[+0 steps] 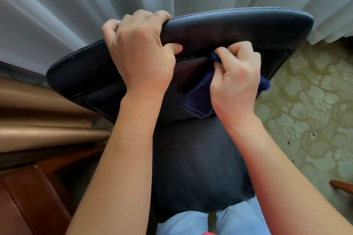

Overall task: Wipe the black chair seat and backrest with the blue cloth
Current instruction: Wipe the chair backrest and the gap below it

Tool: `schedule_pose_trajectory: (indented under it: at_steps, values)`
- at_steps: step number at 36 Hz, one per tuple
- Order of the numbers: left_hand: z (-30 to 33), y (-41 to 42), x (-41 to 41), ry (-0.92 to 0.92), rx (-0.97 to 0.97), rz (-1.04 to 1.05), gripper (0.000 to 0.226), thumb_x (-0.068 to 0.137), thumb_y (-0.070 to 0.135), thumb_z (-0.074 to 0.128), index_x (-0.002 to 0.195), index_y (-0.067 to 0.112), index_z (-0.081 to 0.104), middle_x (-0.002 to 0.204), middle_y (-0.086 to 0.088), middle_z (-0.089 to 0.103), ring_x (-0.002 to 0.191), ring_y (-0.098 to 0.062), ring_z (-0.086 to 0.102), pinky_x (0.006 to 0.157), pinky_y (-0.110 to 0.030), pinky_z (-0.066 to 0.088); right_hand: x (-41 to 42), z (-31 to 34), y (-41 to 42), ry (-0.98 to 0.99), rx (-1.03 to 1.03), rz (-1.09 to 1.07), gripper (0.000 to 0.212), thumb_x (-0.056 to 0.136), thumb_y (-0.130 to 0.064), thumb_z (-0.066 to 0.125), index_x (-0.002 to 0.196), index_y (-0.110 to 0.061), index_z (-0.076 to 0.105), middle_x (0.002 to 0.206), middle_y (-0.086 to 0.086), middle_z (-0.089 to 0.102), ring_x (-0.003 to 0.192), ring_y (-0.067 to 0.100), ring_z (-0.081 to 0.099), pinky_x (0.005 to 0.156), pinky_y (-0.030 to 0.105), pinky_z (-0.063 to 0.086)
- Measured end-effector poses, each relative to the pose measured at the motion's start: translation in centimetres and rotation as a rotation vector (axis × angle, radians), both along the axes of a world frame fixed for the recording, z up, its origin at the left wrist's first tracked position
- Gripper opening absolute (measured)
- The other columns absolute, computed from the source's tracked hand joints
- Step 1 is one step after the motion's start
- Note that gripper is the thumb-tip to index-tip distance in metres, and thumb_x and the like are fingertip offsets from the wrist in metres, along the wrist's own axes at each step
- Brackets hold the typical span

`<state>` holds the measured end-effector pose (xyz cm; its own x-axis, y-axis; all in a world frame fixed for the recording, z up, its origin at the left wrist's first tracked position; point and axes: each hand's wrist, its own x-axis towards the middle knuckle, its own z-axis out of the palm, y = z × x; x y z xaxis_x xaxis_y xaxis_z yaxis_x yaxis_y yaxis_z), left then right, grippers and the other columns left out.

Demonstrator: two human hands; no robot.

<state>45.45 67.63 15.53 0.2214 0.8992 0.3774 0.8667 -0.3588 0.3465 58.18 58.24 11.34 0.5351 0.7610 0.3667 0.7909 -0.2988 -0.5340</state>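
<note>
The black chair's padded backrest runs across the middle of the head view, with its dark seat below, seen from above. My left hand grips the backrest's top edge at its left-centre, fingers curled over the far side and thumb on the near face. My right hand pinches the dark blue cloth and presses a bunched corner against the near face of the backrest, just right of my left thumb. The rest of the cloth hangs below my right hand.
Pale sheer curtains hang right behind the chair. A tan drape and a reddish wooden piece of furniture stand at the left. Patterned green carpet lies to the right, with a wooden edge at the far right. My knees touch the seat's front.
</note>
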Motion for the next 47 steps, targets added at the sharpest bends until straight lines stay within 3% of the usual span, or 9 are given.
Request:
schedule_pose_trajectory:
  at_steps: [4, 9, 15, 18, 21, 26, 31, 35, 47]
  values:
    - [0.3, 0.3, 0.0, 0.01, -0.019, -0.009, 0.048, 0.063, 0.052, 0.08, 0.107, 0.033, 0.074, 0.098, 0.009, 0.071, 0.09, -0.02, 0.058, 0.091, -0.031, 0.03, -0.8, 0.2, 0.5, -0.034, -0.015, 0.009, 0.016, 0.084, 0.001, 0.061, 0.094, -0.004, 0.072, 0.097, 0.013, 0.06, 0.082, 0.035, 0.05, 0.071, 0.033, 0.037]
    - [0.4, 0.3, -0.2, -0.011, -0.004, -0.006, 0.042, 0.06, 0.05, 0.082, 0.098, 0.031, 0.077, 0.088, 0.006, 0.074, 0.08, -0.017, 0.043, 0.088, -0.036, 0.039, -2.7, 0.3, 1.4, -0.081, -0.055, 0.025, 0.014, 0.081, 0.003, 0.06, 0.088, -0.004, 0.07, 0.095, 0.012, 0.06, 0.081, 0.032, 0.048, 0.063, 0.026, 0.018]
    - [0.9, 0.3, -0.2, -0.039, -0.009, -0.014, 0.035, 0.062, 0.047, 0.081, 0.092, 0.03, 0.078, 0.081, 0.003, 0.074, 0.08, -0.016, 0.031, 0.091, -0.041, 0.045, -5.0, 0.1, 2.1, -0.05, -0.016, 0.078, 0.016, 0.079, 0.005, 0.058, 0.084, -0.004, 0.069, 0.092, 0.013, 0.059, 0.079, 0.031, 0.046, 0.063, 0.035, 0.034]
    - [1.0, 0.2, -0.4, -0.014, -0.011, -0.01, 0.033, 0.064, 0.048, 0.079, 0.093, 0.031, 0.077, 0.081, 0.005, 0.073, 0.078, -0.016, 0.035, 0.095, -0.039, 0.041, -6.5, 0.2, 2.3, -0.008, -0.012, 0.152, 0.021, 0.076, 0.005, 0.054, 0.086, -0.004, 0.07, 0.092, 0.012, 0.06, 0.08, 0.032, 0.046, 0.06, 0.041, 0.042]
    - [1.0, 0.4, -0.7, 0.016, -0.044, -0.034, 0.035, 0.07, 0.05, 0.076, 0.101, 0.033, 0.075, 0.09, 0.006, 0.074, 0.085, -0.018, 0.058, 0.108, -0.04, 0.033, -6.3, 0.4, 2.0, 0.023, -0.002, 0.199, 0.021, 0.079, 0.003, 0.057, 0.091, -0.006, 0.072, 0.093, 0.009, 0.06, 0.083, 0.031, 0.047, 0.06, 0.041, 0.045]
    - [0.9, -0.5, -0.8, 0.053, -0.037, -0.052, 0.044, 0.072, 0.049, 0.079, 0.112, 0.033, 0.071, 0.102, 0.004, 0.071, 0.1, -0.024, 0.063, 0.121, -0.048, 0.019, -4.0, 0.9, -0.3, 0.153, 0.153, 0.163, 0.018, 0.087, -0.002, 0.066, 0.101, -0.008, 0.076, 0.096, 0.005, 0.064, 0.087, 0.028, 0.054, 0.078, 0.03, 0.045]
    - [0.7, -1.3, -3.0, 0.073, 0.033, -0.013, 0.053, 0.074, 0.05, 0.078, 0.12, 0.028, 0.068, 0.113, 0.003, 0.068, 0.11, -0.028, 0.057, 0.121, -0.052, 0.022, -2.2, 0.9, -0.8, 0.181, 0.158, 0.043, 0.02, 0.083, -0.002, 0.069, 0.103, -0.007, 0.07, 0.102, 0.005, 0.067, 0.091, 0.026, 0.058, 0.085, 0.018, 0.038]
    - [0.2, -1.7, -4.7, 0.053, 0.031, 0.01, 0.06, 0.069, 0.047, 0.082, 0.122, 0.026, 0.065, 0.116, 0.002, 0.066, 0.111, -0.028, 0.057, 0.118, -0.052, 0.026, -2.5, 0.6, -0.4, 0.145, 0.114, 0.05, 0.018, 0.086, -0.006, 0.067, 0.103, -0.007, 0.071, 0.101, 0.009, 0.064, 0.091, 0.027, 0.055, 0.084, 0.02, 0.036]
    - [-0.8, 0.3, -4.4, -0.046, 0.067, 0.066, 0.046, 0.063, 0.05, 0.082, 0.102, 0.026, 0.073, 0.09, 0.006, 0.071, 0.09, -0.022, 0.062, 0.11, -0.041, 0.034, -3.6, 0.8, 0.8, -0.018, -0.06, 0.07, 0.019, 0.087, -0.007, 0.059, 0.101, -0.01, 0.072, 0.101, 0.008, 0.06, 0.089, 0.032, 0.049, 0.071, 0.033, 0.038]
